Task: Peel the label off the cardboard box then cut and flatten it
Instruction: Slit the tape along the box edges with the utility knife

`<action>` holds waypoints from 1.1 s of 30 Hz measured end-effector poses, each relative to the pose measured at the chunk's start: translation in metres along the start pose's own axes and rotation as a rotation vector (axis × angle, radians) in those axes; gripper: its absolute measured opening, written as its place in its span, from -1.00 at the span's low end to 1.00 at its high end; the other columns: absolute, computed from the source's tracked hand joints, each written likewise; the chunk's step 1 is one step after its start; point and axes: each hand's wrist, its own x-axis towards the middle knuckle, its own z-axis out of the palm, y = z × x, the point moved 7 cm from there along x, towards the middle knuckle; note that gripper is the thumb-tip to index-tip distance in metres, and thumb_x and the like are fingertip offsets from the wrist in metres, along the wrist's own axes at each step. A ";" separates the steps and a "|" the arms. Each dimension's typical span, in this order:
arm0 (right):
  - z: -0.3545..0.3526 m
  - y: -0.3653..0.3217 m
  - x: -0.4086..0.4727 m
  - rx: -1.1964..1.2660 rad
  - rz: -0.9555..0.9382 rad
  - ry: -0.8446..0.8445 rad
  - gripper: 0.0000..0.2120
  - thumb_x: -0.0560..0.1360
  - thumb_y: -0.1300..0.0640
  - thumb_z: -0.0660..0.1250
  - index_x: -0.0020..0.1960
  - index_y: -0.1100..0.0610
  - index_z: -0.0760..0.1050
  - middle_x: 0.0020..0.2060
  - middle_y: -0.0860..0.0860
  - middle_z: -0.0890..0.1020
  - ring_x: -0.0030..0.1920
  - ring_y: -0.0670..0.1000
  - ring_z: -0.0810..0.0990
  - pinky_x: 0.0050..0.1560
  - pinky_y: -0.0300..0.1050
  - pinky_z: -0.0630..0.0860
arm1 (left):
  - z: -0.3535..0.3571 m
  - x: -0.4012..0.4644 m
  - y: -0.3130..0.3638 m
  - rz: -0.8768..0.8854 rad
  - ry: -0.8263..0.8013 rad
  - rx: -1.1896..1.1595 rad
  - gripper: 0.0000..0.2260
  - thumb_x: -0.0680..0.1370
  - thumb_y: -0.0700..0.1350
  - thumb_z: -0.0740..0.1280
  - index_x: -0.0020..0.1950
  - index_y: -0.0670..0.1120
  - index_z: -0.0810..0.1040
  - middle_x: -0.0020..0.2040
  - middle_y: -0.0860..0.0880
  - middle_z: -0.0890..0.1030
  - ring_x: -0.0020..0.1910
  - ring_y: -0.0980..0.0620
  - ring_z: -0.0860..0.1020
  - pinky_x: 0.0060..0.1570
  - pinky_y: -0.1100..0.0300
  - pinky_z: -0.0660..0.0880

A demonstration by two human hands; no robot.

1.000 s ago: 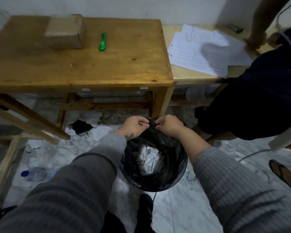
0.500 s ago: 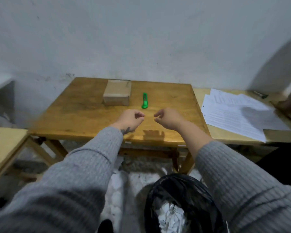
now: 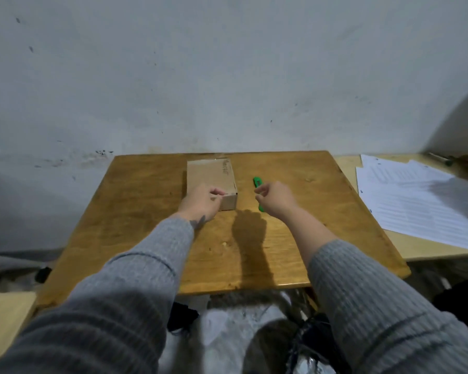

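Note:
A small brown cardboard box (image 3: 211, 175) lies closed on the wooden table (image 3: 146, 211), near its far edge. My left hand (image 3: 201, 202) is at the box's near left corner, its curled fingertips touching the near top edge. A green utility knife (image 3: 257, 182) lies flat just right of the box. My right hand (image 3: 276, 198) hovers over the knife's middle with loosely curled fingers and hides that part; only the knife's two ends show. No label is visible on the box's top.
Printed paper sheets (image 3: 416, 201) cover a paler side table (image 3: 346, 163) on the right. A black-lined bin (image 3: 311, 344) stands on the floor below the table's near edge. Another pale tabletop (image 3: 3, 314) sits at the lower left. A wall rises right behind the table.
Both hands left the bin bag's rim, rose and reached forward over the table. The left now touches the box and the right is over the knife. My view tilted up.

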 end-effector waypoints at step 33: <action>0.028 -0.003 0.176 0.650 0.142 -0.457 -0.25 0.50 0.40 0.21 0.52 -0.10 0.01 0.19 0.11 0.50 0.02 0.06 0.53 0.00 -0.06 0.56 | 0.030 0.136 -0.050 -0.019 0.081 0.406 -0.36 0.59 0.27 -0.07 0.57 -0.04 -0.06 0.58 0.00 -0.09 0.54 0.05 -0.12 0.44 0.01 -0.26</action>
